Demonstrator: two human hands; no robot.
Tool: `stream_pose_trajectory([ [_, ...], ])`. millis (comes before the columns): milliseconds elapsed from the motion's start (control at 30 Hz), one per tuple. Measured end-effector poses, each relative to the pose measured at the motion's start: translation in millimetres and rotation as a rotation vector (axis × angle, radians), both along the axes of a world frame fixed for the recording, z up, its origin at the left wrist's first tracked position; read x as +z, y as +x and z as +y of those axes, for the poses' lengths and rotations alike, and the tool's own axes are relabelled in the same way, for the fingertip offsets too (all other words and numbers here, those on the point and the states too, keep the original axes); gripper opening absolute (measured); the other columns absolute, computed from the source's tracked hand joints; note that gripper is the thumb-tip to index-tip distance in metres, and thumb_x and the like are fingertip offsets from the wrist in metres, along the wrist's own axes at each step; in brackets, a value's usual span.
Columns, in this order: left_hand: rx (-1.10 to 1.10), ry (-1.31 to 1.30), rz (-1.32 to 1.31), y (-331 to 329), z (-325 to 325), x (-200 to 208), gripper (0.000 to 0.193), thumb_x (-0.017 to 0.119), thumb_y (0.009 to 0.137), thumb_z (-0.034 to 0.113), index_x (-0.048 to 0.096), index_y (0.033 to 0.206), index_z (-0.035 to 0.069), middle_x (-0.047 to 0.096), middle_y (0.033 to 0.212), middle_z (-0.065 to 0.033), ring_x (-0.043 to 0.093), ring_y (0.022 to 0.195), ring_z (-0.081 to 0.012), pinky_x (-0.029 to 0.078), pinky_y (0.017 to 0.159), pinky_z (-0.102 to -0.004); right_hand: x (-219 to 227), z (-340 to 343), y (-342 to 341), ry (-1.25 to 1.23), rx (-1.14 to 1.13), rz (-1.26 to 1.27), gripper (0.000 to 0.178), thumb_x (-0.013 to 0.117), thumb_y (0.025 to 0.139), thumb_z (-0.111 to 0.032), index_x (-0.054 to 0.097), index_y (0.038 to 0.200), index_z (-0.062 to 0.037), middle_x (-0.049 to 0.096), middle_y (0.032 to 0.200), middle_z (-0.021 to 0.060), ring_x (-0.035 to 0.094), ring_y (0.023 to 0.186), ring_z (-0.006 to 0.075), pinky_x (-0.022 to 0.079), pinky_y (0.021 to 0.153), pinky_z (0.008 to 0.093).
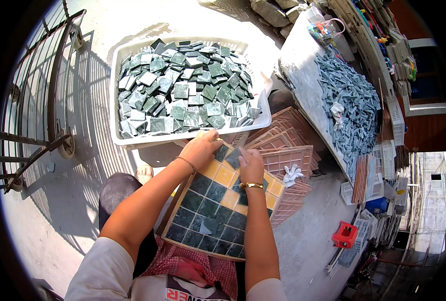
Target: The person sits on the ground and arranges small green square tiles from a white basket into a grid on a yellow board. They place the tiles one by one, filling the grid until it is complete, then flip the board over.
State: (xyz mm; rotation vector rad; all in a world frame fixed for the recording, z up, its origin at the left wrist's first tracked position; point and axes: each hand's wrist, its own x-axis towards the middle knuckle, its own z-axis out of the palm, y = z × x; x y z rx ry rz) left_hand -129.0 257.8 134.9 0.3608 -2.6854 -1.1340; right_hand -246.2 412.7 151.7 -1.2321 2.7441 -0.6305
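On my lap rests a wood-framed grid tray (166, 236), tilted, with dark green square stone tiles (216, 192) in its near rows and yellow squares (225, 175) showing toward its far side. My right hand (252, 166) is closed, pinching a green tile (232, 158) over the far part of the tray. At the tray's far left corner, my left hand (203, 149) has its fingers curled together beside another green tile; what lies between them is hidden. A pale triangular patch (206, 228) shows on the near tiles.
A white plastic basket (116, 108) heaped with loose green tiles stands ahead. Stacked reddish grid trays (285, 158) bear a white glove (292, 173). At right, a slab (298, 75) carries narrow stone strips (348, 95). A red crate (344, 235) and a wheeled metal rack (47, 100) flank me.
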Motion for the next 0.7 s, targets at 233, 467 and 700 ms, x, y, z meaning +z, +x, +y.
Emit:
stream_pose_trajectory([
  [233,0.012,-0.035,0.043,1,2,1,0.047,0.064,0.064,0.004,0.056,0.110,0.008,0.046,0.105,-0.0075,0.046,0.097,-0.0269,0.040,0.087,-0.0340,5,-7,3,0.059,0.169,0.075,0.028,0.061,0.071,-0.005,0.060,0.099,-0.0077,0.052,0.086,0.0096,0.050,0.087,0.0292,0.043,0.076,0.0373],
  [467,0.033,0.042,0.019,4,0,2,0.047,0.065,0.064,0.005,0.055,0.109,0.008,0.047,0.107,-0.0082,0.045,0.102,-0.0274,0.039,0.089,-0.0345,19,-4,5,-0.050,0.167,-0.017,0.030,0.069,0.062,-0.005,0.057,0.090,-0.0059,0.052,0.086,0.0113,0.050,0.087,0.0311,0.042,0.077,0.0391],
  [700,0.121,0.054,0.022,6,-3,0,0.040,0.064,0.068,0.006,0.055,0.107,0.007,0.047,0.114,-0.0120,0.053,0.097,-0.0301,0.044,0.083,-0.0347,29,3,16,-0.113,0.121,0.010,0.026,0.071,0.060,-0.006,0.051,0.076,-0.0069,0.050,0.079,0.0097,0.051,0.079,0.0303,0.042,0.068,0.0383],
])
